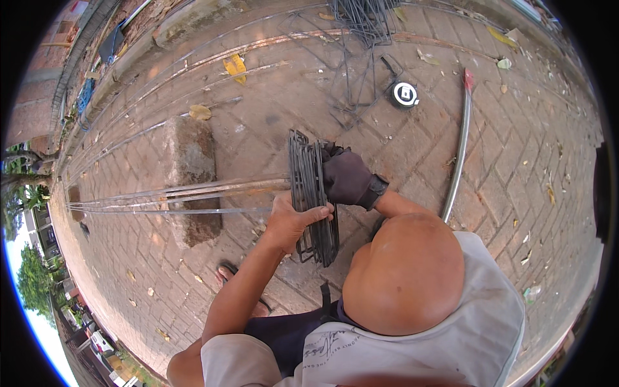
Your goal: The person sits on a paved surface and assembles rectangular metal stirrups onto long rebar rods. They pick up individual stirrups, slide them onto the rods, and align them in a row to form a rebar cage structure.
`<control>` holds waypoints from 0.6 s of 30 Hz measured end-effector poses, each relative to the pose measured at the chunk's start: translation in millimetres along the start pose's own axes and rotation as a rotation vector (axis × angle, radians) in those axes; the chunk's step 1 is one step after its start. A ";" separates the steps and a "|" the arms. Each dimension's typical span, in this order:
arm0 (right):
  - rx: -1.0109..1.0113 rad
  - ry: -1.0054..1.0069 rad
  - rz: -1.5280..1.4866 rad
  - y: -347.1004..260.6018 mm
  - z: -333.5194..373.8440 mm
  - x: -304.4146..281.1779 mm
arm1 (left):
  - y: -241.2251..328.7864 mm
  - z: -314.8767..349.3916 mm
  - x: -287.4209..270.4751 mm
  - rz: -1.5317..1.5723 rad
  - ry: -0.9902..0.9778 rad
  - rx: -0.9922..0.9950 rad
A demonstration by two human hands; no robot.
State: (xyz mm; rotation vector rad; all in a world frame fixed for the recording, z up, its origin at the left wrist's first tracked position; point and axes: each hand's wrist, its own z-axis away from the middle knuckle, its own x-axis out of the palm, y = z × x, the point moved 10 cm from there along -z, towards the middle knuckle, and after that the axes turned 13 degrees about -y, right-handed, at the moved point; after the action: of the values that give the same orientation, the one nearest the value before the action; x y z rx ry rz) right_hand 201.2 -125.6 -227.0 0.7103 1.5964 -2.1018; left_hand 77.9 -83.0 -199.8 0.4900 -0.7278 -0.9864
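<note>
A bundle of dark rectangular steel rebar stirrups (pixel 312 193) stands upright in front of me, pressed close together. My left hand (pixel 290 220), bare, grips the bundle from its left side, with the thumb laid across the front. On the right, my right hand (pixel 347 175) wears a dark glove and closes on the upper part of the bundle; its fingertips are partly hidden. Several long thin steel rods (pixel 238 188) run from the bundle toward the far left. Beneath them lies a rough concrete block (pixel 193 151), which props them off the paving.
A heap of bent steel stirrups (pixel 367 19) lies at the far side. Near it rests a black and white tape measure (pixel 404 95). A metal pipe with a red end (pixel 461 148) lies to the right. More long rods (pixel 161 129) stretch along the brick paving (pixel 516 180). My bent knee (pixel 406 277) is close by.
</note>
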 end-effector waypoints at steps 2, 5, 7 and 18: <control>0.009 -0.024 -0.060 4.8 2.5 1.2 | -3.5 0.9 2.6 -0.029 -0.002 -0.021; 0.024 0.045 -0.286 9.4 16.1 -4.7 | -0.8 6.6 3.7 -0.015 0.035 -0.010; 0.068 0.156 -0.445 12.6 29.6 -5.8 | 0.4 10.2 3.8 0.093 0.059 0.000; 0.292 0.308 -1.597 35.5 49.2 103.1 | -1.9 10.2 3.8 -0.010 0.088 0.031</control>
State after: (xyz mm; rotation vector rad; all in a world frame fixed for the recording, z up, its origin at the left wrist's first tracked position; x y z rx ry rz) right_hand 133.6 -183.9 -306.7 -0.5114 2.4383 -3.3942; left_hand 70.5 -87.8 -193.0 0.5616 -0.6627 -0.9584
